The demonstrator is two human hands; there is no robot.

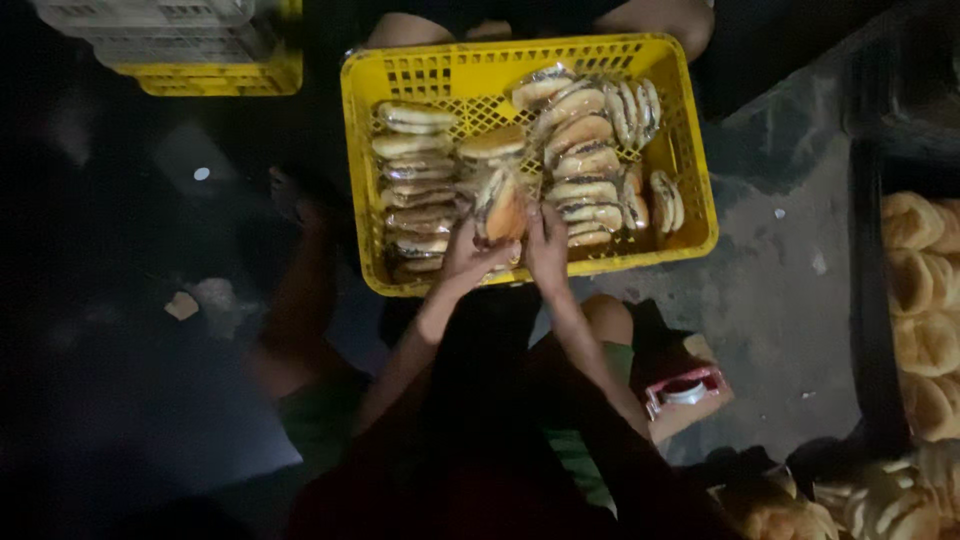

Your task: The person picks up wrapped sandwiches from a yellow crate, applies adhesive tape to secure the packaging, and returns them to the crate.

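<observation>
- Far L of the left hand, top corner: second yellow crate (215, 78) w/ a pale grey crate (150, 25) stacked in it, dim light.
- Just beyond and L of the left hand: a column of wrapped filled buns (412, 185), stacked flat along the near-L side of the yellow crate (690, 150), which sits on the floor (780, 300).
- Left hand (470, 255) reaches over crate's near rim, fingers closed around underside of a wrapped bun (503, 208) held on edge, just inside the rim.
- Right hand (547, 245) right beside it, fingers curled on the same bun's R side; the two hands nearly touch.
- Beyond and R of the right hand: more wrapped buns (590, 150), in rows, some upright along the far-R wall.
- Below-R of the right hand, by the person's knee: small red-and-white tape dispenser (685, 390) on a brown block.
- Far R: dark tray (868, 300) of unwrapped buns (925, 290); more buns piled at the bottom corner.
</observation>
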